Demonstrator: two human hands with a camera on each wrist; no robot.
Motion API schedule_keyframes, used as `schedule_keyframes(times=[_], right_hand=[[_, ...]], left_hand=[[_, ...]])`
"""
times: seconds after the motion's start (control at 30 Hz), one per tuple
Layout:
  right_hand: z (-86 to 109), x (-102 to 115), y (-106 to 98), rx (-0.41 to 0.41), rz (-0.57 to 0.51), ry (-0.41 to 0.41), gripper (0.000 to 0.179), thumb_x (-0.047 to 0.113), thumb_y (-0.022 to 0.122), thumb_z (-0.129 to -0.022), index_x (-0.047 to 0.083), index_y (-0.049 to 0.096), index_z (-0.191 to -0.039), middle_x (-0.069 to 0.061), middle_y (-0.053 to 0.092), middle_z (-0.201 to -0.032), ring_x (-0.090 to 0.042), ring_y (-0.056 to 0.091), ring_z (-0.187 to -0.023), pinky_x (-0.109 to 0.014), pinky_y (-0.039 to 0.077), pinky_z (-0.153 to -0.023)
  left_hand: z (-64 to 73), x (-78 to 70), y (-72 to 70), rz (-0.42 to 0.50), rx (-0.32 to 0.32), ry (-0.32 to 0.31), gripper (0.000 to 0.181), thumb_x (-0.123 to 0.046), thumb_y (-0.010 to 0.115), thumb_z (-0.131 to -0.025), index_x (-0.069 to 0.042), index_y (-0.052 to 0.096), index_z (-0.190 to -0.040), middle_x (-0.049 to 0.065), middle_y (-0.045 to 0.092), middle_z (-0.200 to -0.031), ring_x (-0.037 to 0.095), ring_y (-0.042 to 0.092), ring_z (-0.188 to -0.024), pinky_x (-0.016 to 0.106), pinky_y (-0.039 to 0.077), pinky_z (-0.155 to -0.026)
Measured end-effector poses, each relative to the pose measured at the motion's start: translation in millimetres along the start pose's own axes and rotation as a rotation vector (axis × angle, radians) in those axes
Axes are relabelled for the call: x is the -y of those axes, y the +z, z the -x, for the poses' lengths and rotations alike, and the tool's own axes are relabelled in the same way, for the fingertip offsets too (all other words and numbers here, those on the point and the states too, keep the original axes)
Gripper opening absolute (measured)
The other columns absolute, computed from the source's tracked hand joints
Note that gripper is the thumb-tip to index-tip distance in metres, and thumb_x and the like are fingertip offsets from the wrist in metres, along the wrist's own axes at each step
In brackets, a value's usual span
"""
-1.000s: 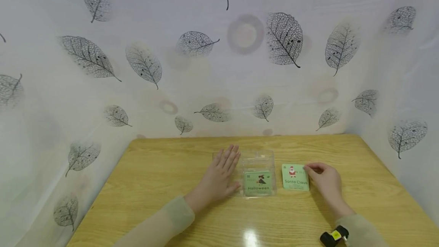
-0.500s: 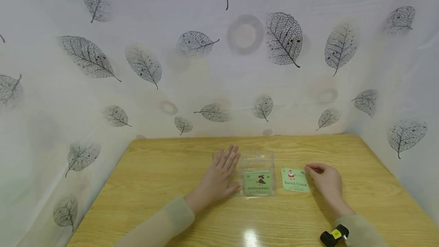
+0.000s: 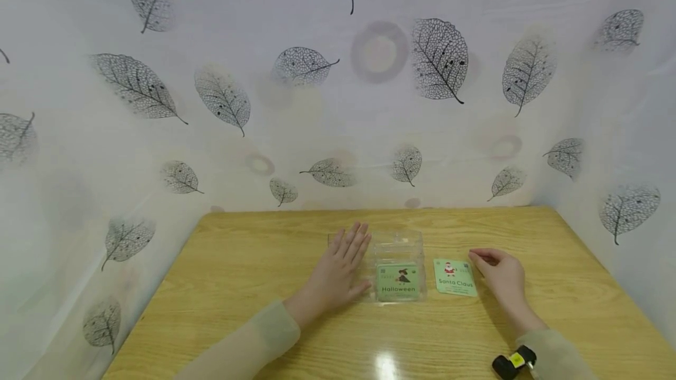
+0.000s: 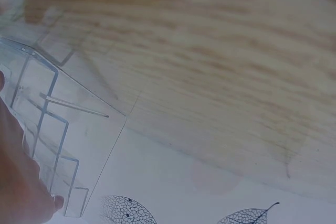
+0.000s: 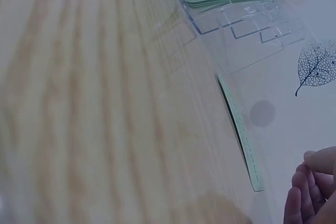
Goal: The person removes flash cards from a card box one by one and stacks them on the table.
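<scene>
Santa Claus card [image 3: 455, 278] has slipped a little toward the person and turned slightly since a second ago, when the right hand [image 3: 499, 277] still met its top right corner; that corner and the fingertips now stand just apart. The right thumb and fingertips are drawn together in a pinch, with nothing visible between them. In the right wrist view the card lies flat, its edge near the curled fingers but clear of them.

The left hand [image 3: 337, 277] lies palm down with its four fingers nearly straight and close together, thumb spread away, over the left part of a clear stepped plastic holder [image 3: 398, 248], apparently steadying it. Just right of that thumb, a stack of green Halloween cards [image 3: 398, 282] sits at the holder's front, by its right end; the Santa Claus card is just beyond that end, on the wood-grain table [image 3: 422, 345].

Judging by this, the step in hand is laying the Santa Claus card down beside the holder, and it looks all but done. The next move would call for drawing the right fingers clear without dragging the card, while the left palm keeps the light holder from sliding.
</scene>
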State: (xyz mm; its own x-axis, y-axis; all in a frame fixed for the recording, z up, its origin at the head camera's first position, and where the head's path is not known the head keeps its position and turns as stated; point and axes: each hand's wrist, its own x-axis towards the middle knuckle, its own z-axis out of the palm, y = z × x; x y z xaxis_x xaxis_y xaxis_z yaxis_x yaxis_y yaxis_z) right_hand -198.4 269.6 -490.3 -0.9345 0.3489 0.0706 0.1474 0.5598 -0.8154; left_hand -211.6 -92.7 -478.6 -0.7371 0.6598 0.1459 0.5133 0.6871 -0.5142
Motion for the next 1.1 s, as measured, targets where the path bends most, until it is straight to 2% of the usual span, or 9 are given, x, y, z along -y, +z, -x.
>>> schedule_keyframes(times=[0.33, 0.53, 0.73, 0.93, 1.1], right_hand=[[4.0, 6, 1, 0.001, -0.048, 0.01, 0.028, 0.016, 0.074, -0.1, -0.005, 0.076, -0.119, -0.017, 0.081, -0.109, 0.012, 0.055, -0.073, -0.01, 0.049, -0.065], [6.8, 11, 1, 0.028, -0.085, -0.019, 0.029, 0.018, 0.073, -0.101, -0.005, 0.076, -0.12, -0.011, 0.082, -0.106, 0.013, 0.057, -0.076, -0.009, 0.051, -0.068], [10.9, 17, 2, 0.052, -0.12, -0.052, 0.029, 0.019, 0.073, -0.102, -0.005, 0.076, -0.119, 0.002, 0.081, -0.097, 0.012, 0.06, -0.077, -0.01, 0.052, -0.07], [17.1, 25, 3, 0.08, -0.139, -0.042, 0.03, 0.018, 0.072, -0.102, -0.005, 0.074, -0.121, -0.002, 0.082, -0.101, 0.011, 0.062, -0.077, -0.01, 0.053, -0.071], [18.9, 31, 5, 0.094, -0.193, -0.056, 0.031, 0.019, 0.072, -0.103, -0.006, 0.073, -0.122, 0.012, 0.079, -0.093, 0.011, 0.063, -0.079, -0.01, 0.054, -0.073]], left_hand=[[1.3, -1.3, 2.4, -0.003, -0.015, -0.003, 0.098, -0.076, 0.022, -0.104, -0.005, 0.011, -0.171, 0.017, 0.004, -0.18, 0.034, 0.003, -0.168, 0.047, 0.014, -0.137], [0.7, -1.6, 1.3, -0.005, -0.014, -0.006, 0.098, -0.076, 0.023, -0.104, -0.005, 0.012, -0.17, 0.016, 0.008, -0.18, 0.033, 0.004, -0.168, 0.047, 0.015, -0.137], [0.7, -1.3, 0.5, -0.011, 0.001, -0.003, 0.098, -0.076, 0.022, -0.104, -0.005, 0.01, -0.171, 0.016, 0.003, -0.18, 0.033, 0.003, -0.168, 0.047, 0.014, -0.138], [0.6, -1.1, -0.6, 0.006, 0.003, 0.002, 0.098, -0.076, 0.022, -0.105, -0.004, 0.009, -0.17, 0.017, 0.0, -0.18, 0.033, 0.001, -0.168, 0.047, 0.012, -0.138], [0.2, -1.2, -0.8, 0.022, -0.001, -0.001, 0.098, -0.075, 0.022, -0.105, -0.003, 0.009, -0.17, 0.018, -0.002, -0.18, 0.034, 0.001, -0.168, 0.047, 0.013, -0.138]])
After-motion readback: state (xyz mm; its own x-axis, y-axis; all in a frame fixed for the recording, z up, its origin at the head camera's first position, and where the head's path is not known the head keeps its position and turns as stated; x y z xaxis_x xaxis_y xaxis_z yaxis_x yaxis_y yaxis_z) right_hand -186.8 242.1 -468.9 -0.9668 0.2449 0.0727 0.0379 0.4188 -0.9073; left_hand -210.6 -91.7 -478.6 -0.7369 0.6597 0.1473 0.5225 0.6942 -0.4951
